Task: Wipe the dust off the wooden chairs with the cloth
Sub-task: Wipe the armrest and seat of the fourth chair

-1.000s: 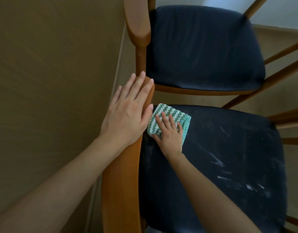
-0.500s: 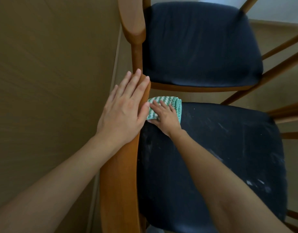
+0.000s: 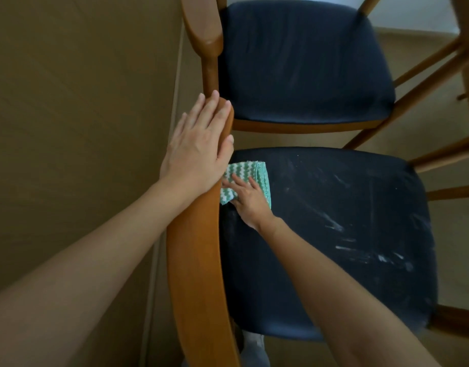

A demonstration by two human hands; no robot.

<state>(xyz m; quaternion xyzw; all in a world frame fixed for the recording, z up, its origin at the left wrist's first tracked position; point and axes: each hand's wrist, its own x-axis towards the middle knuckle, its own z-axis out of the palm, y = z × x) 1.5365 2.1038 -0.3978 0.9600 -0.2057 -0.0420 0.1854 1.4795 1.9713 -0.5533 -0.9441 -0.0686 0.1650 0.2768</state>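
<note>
Brown wall (image 3: 82,102) runs down the left side, with two wooden chairs parked backs against it, seen from pretty much straight above. All the action is on the near chair (image 3: 196,274) and its dark blue seat (image 3: 294,300).

The cloth (image 3: 254,169), the green-and-white zigzag one folded into a small pad, lies on the seat right at its back edge, close to the far back corner and tucked up against the backrest rail (image 3: 201,313). The right hand (image 3: 250,200) sits on top of it, fingers (image 3: 238,182) spread flat and pressing down, not gripping or bunching anything. The left hand (image 3: 199,152) is laid flat over the top of that rail, fingers straight and thumb on the seat side. Looks like it's just steadying the chair.

What matters for the next stroke, imo: the white dust streaks (image 3: 360,250) are all across the seat toward its front edge and near front corner, well apart from the pad. So from the right hand the dirt lies off to the right and a bit back toward the person, while its fingers point the opposite way, at the far back corner. The pad is roughly square, so there's no long axis to line up. The right hand is clearly the closer one, since the left isn't on the seat at all.

The far chair (image 3: 302,62) looks much cleaner, though any faint haze on it is hard to judge.
</note>
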